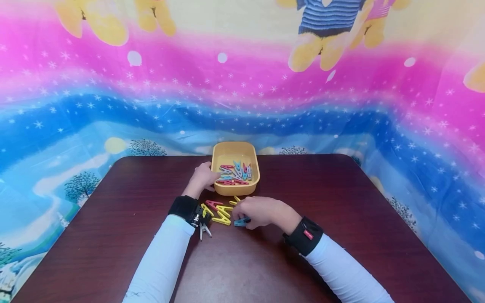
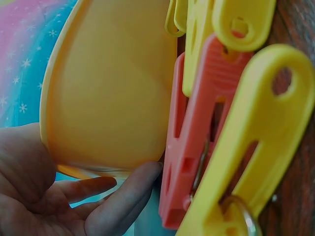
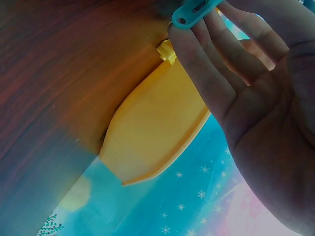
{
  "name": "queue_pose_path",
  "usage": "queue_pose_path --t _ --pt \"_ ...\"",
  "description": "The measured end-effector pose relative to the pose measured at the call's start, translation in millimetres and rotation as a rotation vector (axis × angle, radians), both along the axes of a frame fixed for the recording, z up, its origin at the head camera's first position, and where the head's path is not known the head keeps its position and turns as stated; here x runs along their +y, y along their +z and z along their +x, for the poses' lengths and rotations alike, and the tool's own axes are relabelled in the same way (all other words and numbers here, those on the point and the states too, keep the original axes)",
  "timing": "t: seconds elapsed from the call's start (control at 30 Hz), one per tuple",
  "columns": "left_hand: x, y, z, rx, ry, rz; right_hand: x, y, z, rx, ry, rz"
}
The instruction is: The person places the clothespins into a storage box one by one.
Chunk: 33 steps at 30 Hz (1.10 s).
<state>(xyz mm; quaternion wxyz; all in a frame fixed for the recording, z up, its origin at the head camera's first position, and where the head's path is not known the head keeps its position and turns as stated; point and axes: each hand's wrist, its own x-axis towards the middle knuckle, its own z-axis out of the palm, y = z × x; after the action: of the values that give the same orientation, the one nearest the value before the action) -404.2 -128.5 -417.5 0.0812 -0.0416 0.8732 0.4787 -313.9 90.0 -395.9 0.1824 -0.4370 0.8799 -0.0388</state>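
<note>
My left hand (image 1: 202, 178) holds the left side of a yellow plastic bin (image 1: 235, 191), its thumb over the rim and fingers along the outer wall in the left wrist view. Several red, blue and pale clothespins (image 1: 243, 171) lie inside the bin. In front of it, my right hand (image 1: 260, 211) pinches a blue clothespin (image 3: 191, 15) at its fingertips, low over the table. Left of that hand lie several loose yellow clothespins (image 1: 221, 218), a red clothespin (image 2: 194, 132) and a white clothespin (image 1: 205, 230). The right fingers partly hide another yellow clothespin (image 1: 237, 199).
The dark brown table (image 1: 326, 252) has its far edge just behind the bin. A patterned cloth backdrop (image 1: 242, 92) hangs behind and along both sides. Black bands with cameras sit on both wrists, the left one close beside the loose clothespins.
</note>
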Motion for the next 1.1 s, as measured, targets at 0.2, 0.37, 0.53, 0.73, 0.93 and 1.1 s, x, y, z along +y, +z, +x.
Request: queue_pose_path --t 0.2,0.37,0.53,0.73,0.93,1.1 --pt "1.8 -1.0 -2.4 0.002 -0.009 -0.018 6 5.3 -0.9 0.012 0.010 -0.060" --pt "0.8 -1.9 -2.8 0.001 0.000 -0.022 9 13.4 -5.4 0.051 0.041 -0.096" --pt "0.3 -1.8 -2.6 0.003 0.010 -0.023 10 26.8 -10.3 0.097 0.047 -0.107" --pt "-0.7 -3.1 -0.7 0.001 0.004 -0.011 12 47.6 -22.8 0.174 0.067 -0.182" --pt "-0.3 -2.7 -1.7 -0.011 0.009 -0.008 13 65.7 -50.2 0.216 0.051 -0.275" --pt "1.0 -1.1 -3.4 -0.017 0.017 -0.001 13 74.9 -75.1 0.200 -0.045 -0.286"
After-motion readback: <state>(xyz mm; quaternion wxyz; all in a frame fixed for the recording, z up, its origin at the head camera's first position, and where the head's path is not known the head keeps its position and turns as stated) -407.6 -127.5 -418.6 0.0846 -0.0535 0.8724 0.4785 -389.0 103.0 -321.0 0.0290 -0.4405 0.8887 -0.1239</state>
